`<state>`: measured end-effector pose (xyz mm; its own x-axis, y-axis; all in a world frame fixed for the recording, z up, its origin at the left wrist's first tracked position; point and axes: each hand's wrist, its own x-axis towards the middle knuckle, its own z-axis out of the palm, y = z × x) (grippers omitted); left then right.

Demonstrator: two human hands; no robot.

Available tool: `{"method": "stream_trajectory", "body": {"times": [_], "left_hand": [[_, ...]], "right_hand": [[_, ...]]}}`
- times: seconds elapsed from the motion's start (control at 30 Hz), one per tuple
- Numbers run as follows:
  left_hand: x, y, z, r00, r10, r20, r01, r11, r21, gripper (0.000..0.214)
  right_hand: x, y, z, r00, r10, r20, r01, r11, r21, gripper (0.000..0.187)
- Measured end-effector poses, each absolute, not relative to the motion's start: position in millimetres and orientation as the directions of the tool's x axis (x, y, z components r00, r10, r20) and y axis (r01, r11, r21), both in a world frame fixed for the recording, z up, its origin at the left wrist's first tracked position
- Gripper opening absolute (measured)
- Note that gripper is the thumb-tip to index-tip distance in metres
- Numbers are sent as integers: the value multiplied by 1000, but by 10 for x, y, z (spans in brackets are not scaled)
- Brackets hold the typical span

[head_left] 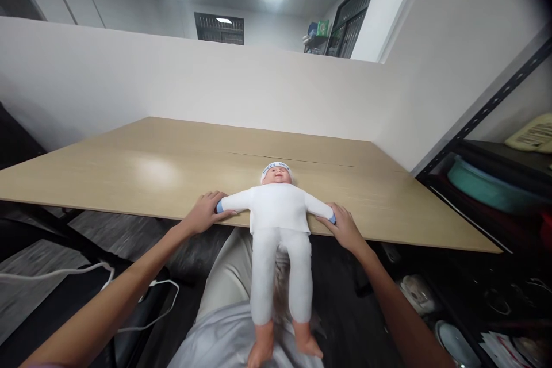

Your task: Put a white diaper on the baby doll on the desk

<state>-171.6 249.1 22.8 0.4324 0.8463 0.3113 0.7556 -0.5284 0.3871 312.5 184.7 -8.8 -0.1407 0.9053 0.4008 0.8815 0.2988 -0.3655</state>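
A baby doll (280, 207) in a white top and white trousers lies face up at the table's front edge, its arms stretched out to both sides. Its head, in a white cap with blue lettering, rests on the tabletop. The legs extend past the edge toward my lap, and the feet are bare. My left hand (210, 211) is closed around the blue cuff at one sleeve's end, thumb along the sleeve. At the opposite cuff, my right hand (344, 225) grips the other sleeve in the same way. The doll's own hands are hidden.
The light wood table (142, 167) reaches back to a low white partition (172, 80). To the right stands a dark metal shelf with a teal basin (487, 184). A white cable (170, 299) runs over a dark surface at lower left. Several items sit low at right.
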Motion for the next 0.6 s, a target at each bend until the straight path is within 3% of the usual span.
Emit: {"method": "stream_trajectory", "body": {"times": [0.3,0.6], "left_hand": [[-1642,2975,254,368,885,285,732,-465,498,59],[-1609,3315,198,276,909,313,819,-393,418,62]], "right_hand": [[3149,2430,-64,-164,903,398,865,325,-381,40],[3133,2792,-72,-161,891,425,873,330,-359,42]]}}
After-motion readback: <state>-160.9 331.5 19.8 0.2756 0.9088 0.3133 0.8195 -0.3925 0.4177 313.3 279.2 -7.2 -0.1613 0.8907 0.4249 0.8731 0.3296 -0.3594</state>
